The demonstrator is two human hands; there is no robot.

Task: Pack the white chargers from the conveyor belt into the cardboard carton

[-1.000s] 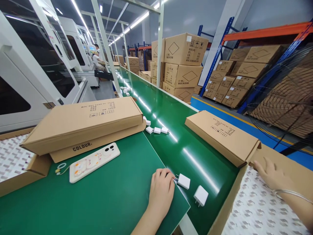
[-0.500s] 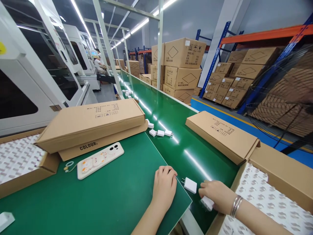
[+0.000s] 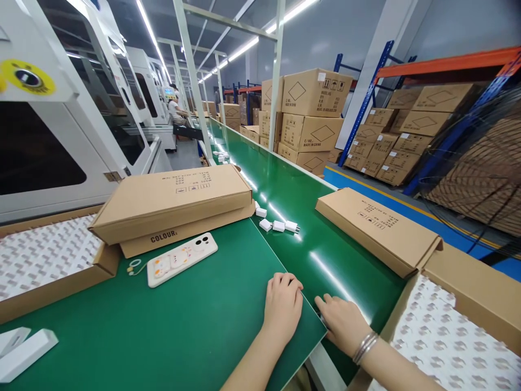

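Observation:
My left hand (image 3: pixel 284 304) rests on the right edge of the green tabletop (image 3: pixel 195 320), its fingers curled down. Whatever may be under those fingers is hidden. Over the green belt (image 3: pixel 301 201), close to the table corner, my right hand (image 3: pixel 344 323) reaches leftward with its fingers bent down around white plug chargers, which the hand almost wholly covers. Farther up the belt lie several white plug chargers (image 3: pixel 279 226). At the lower right, an open carton (image 3: pixel 474 285) holds rows of white chargers (image 3: pixel 456 336).
Two stacked flat cartons (image 3: pixel 175 201) stand on the table, with a phone in a patterned case (image 3: pixel 183 259) before them. An open carton of white pieces (image 3: pixel 44 255) is at left, white pieces (image 3: pixel 30 355) at lower left. A closed carton (image 3: pixel 378 228) lies across the belt.
My right hand has moved left over the spot where a loose charger lay, and that charger is now covered. My left hand stays at the table edge. The view has turned slightly left.

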